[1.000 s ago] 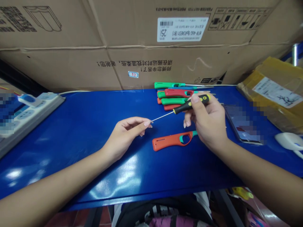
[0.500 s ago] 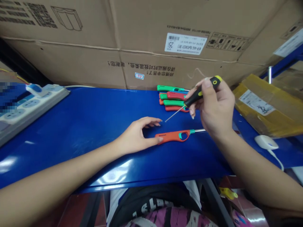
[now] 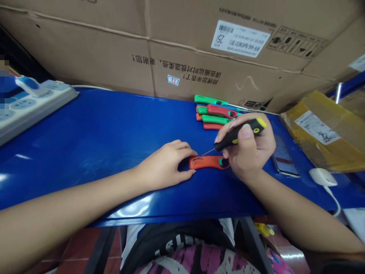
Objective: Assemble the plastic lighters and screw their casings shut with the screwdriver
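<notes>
An orange long-nosed gas lighter point(image 3: 207, 162) with a teal trigger lies flat on the blue tabletop. My left hand point(image 3: 168, 163) holds its rear end, thumb on the near edge and fingers on the far edge. In my right hand point(image 3: 253, 148) is a screwdriver point(image 3: 235, 136) with a black and yellow handle, gripped between thumb and fingers. The thin shaft slants down to the left, its tip at the lighter's rear end. My right hand covers the lighter's nozzle. Beyond, several green, red and orange lighters point(image 3: 218, 110) lie in a pile.
A large cardboard box point(image 3: 114, 64) stands along the back. On the left is a white power strip point(image 3: 37, 102). A phone point(image 3: 285, 158), a white device with a cable point(image 3: 322, 177) and a taped parcel point(image 3: 327, 133) lie on the right.
My right hand has lowered the screwdriver, bringing its tip onto the orange lighter's rear end. My left fingers have closed in around that end. The view has shifted slightly, revealing the phone.
</notes>
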`<action>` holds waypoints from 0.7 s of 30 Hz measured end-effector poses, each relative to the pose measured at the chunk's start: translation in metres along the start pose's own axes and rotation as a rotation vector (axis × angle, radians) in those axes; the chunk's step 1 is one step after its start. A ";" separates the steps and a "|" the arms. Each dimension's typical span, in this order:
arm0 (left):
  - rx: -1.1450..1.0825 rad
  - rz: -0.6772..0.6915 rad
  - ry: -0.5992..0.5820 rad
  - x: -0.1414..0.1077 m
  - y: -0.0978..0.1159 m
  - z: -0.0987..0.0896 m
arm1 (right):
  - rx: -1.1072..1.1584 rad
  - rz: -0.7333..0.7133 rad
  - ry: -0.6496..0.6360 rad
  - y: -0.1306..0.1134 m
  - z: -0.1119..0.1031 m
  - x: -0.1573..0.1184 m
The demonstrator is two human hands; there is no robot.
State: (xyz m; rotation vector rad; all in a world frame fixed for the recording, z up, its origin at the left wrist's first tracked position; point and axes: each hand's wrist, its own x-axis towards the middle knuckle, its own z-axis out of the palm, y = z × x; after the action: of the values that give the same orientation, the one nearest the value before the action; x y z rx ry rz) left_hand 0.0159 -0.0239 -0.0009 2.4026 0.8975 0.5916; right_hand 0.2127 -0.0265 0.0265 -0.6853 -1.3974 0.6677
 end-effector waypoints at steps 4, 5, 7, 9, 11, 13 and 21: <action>-0.009 0.016 0.015 0.000 -0.002 0.002 | 0.072 -0.041 -0.019 0.008 -0.002 0.004; -0.020 0.014 0.024 0.000 -0.002 0.002 | 0.086 -0.067 -0.027 0.010 -0.002 0.005; -0.059 0.007 0.058 0.001 -0.001 0.003 | 0.108 -0.103 -0.031 0.013 -0.003 0.007; -0.111 -0.010 0.102 0.001 0.000 0.003 | 0.118 -0.100 -0.006 0.014 -0.004 0.009; -0.159 -0.029 0.145 0.001 0.001 0.002 | 0.138 -0.093 0.027 0.014 -0.005 0.011; -0.200 -0.039 0.184 0.002 0.002 0.001 | 0.158 -0.081 0.055 0.014 -0.006 0.014; -0.278 -0.017 0.271 0.003 0.004 0.001 | 0.137 -0.083 0.048 0.025 -0.012 0.020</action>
State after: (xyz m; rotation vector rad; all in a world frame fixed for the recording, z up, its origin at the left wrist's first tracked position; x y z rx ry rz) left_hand 0.0209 -0.0248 0.0012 2.0953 0.8778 0.9852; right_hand 0.2256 0.0046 0.0194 -0.5288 -1.3159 0.6710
